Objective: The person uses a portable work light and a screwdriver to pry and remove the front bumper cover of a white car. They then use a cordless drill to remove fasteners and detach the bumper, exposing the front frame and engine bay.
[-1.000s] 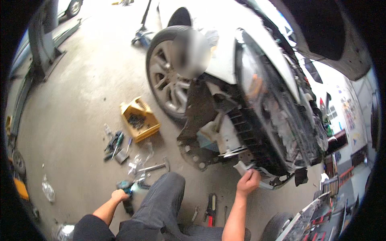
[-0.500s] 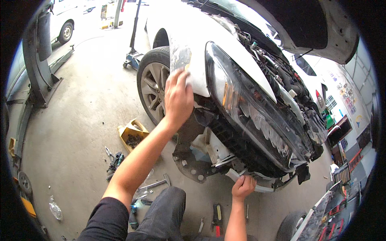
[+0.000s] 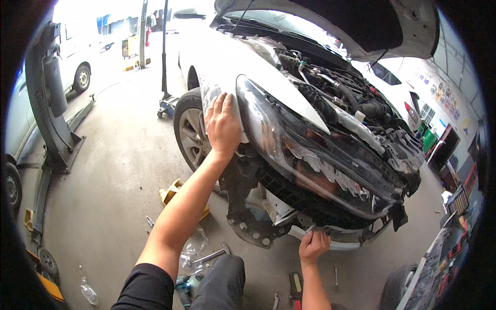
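My left hand (image 3: 223,121) lies with fingers stretched out on the white front fender (image 3: 202,70), just ahead of the wheel (image 3: 191,135). To its right sits the long clear headlight (image 3: 315,163) of the car, whose front bumper cover is off. Below this lamp, my right hand (image 3: 313,247) has its fingers curled round the light-coloured bar (image 3: 345,245) low on the car's front. Palm and fingertips there are partly hidden. Between my hands hangs a dark perforated splash shield (image 3: 253,230).
The hood (image 3: 361,26) is propped up over the engine bay (image 3: 351,93). On the floor are a hammer (image 3: 213,254), a yellow cut-open container (image 3: 170,191), a wrench (image 3: 276,300) and a plastic bag (image 3: 89,292). A lift post (image 3: 44,98) stands at left, a tyre (image 3: 397,287) at lower right.
My left hand has settled flatter on the fender, its fingers no longer blurred. The right hand keeps its place at the bar. The whole view has shifted and turned a little.
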A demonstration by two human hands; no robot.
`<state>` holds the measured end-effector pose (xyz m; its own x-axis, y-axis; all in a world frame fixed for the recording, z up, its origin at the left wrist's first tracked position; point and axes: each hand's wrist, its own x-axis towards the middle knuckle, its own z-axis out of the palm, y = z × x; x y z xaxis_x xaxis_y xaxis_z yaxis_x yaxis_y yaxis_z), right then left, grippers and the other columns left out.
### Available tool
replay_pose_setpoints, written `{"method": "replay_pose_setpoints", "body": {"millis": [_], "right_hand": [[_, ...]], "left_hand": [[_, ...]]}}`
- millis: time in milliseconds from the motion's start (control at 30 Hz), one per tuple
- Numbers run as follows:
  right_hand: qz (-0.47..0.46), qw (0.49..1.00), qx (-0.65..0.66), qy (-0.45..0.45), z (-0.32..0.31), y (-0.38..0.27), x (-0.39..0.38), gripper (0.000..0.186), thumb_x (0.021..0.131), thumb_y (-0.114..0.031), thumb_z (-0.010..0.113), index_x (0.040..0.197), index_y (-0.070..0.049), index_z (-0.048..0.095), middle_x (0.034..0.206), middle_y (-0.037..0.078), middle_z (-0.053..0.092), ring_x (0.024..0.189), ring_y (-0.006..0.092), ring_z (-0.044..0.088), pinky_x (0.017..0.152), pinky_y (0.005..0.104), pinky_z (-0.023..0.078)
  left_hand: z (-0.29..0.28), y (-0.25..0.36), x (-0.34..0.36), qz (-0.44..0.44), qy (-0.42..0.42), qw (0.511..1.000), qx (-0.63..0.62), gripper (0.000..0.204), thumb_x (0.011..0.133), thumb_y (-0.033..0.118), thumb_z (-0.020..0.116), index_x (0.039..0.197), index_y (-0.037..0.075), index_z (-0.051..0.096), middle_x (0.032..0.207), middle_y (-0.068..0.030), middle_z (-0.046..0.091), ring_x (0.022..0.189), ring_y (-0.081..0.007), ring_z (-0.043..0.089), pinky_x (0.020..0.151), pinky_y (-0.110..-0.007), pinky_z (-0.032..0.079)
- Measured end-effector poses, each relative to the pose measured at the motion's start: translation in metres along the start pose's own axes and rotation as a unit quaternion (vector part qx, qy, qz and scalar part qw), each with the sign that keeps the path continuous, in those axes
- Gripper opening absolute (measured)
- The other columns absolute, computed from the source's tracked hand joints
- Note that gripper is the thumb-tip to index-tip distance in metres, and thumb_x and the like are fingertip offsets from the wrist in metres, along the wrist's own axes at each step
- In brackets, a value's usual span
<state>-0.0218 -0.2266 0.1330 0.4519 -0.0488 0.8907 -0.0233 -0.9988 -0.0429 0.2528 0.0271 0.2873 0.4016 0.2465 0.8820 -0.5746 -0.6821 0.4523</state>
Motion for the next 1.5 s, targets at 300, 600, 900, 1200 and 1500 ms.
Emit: {"method": "replay_pose_setpoints", "body": {"millis": [300, 600, 900, 1200, 1500], "right_hand": [[0.03, 0.999, 0.028, -0.031, -0.007, 0.004, 0.0, 0.033, 0.089, -0.021, 0.051, 0.061, -0.004, 0.047, 0.059, 0.013, 0.047, 0.057, 0.0331, 0.048, 0.057, 0.0435, 0.033], [0.03, 0.999, 0.015, 0.016, -0.006, 0.016, -0.006, 0.032, 0.088, -0.023, 0.052, 0.061, -0.007, 0.047, 0.059, 0.01, 0.046, 0.055, 0.0291, 0.046, 0.055, 0.0422, 0.031], [0.018, 0.997, 0.058, -0.056, -0.014, 0.01, -0.006, 0.028, 0.085, -0.023, 0.055, 0.063, -0.01, 0.046, 0.06, 0.006, 0.046, 0.057, 0.0258, 0.047, 0.056, 0.0412, 0.032], [0.022, 0.991, 0.089, -0.097, -0.016, 0.02, -0.003, 0.025, 0.089, -0.02, 0.051, 0.067, -0.008, 0.052, 0.065, 0.009, 0.051, 0.061, 0.0286, 0.05, 0.059, 0.043, 0.036], [0.077, 0.939, 0.133, -0.307, -0.035, 0.021, 0.01, 0.026, 0.092, -0.022, 0.049, 0.079, -0.002, 0.058, 0.075, 0.015, 0.057, 0.074, 0.0374, 0.056, 0.069, 0.0492, 0.041]], "left_hand": [[-0.022, 0.016, -0.032, 0.087, -0.063, 0.994, 0.032, 0.043, 0.089, 0.003, 0.044, 0.131, -0.005, 0.05, 0.134, -0.0217, 0.051, 0.128, -0.0359, 0.045, 0.107, -0.043, 0.034], [-0.08, 0.048, -0.111, 0.078, -0.192, 0.976, -0.06, 0.046, 0.083, -0.004, 0.045, 0.128, -0.004, 0.053, 0.138, -0.0193, 0.049, 0.134, -0.0379, 0.039, 0.11, -0.045, 0.03], [-0.193, 0.006, -0.411, -0.116, -0.487, 0.854, 0.143, 0.046, 0.081, 0.027, 0.06, 0.119, 0.002, 0.054, 0.115, -0.0213, 0.056, 0.108, -0.04, 0.053, 0.095, -0.047, 0.042], [-0.273, 0.026, -0.399, -0.328, -0.417, 0.813, 0.239, 0.049, 0.084, 0.036, 0.053, 0.12, 0.003, 0.058, 0.124, -0.0165, 0.056, 0.117, -0.0353, 0.05, 0.099, -0.044, 0.04], [-0.367, 0.11, -0.313, -0.438, -0.439, 0.733, 0.28, 0.041, 0.09, 0.036, 0.046, 0.114, 0.007, 0.062, 0.111, -0.0152, 0.065, 0.103, -0.0345, 0.061, 0.091, -0.044, 0.047]]}}
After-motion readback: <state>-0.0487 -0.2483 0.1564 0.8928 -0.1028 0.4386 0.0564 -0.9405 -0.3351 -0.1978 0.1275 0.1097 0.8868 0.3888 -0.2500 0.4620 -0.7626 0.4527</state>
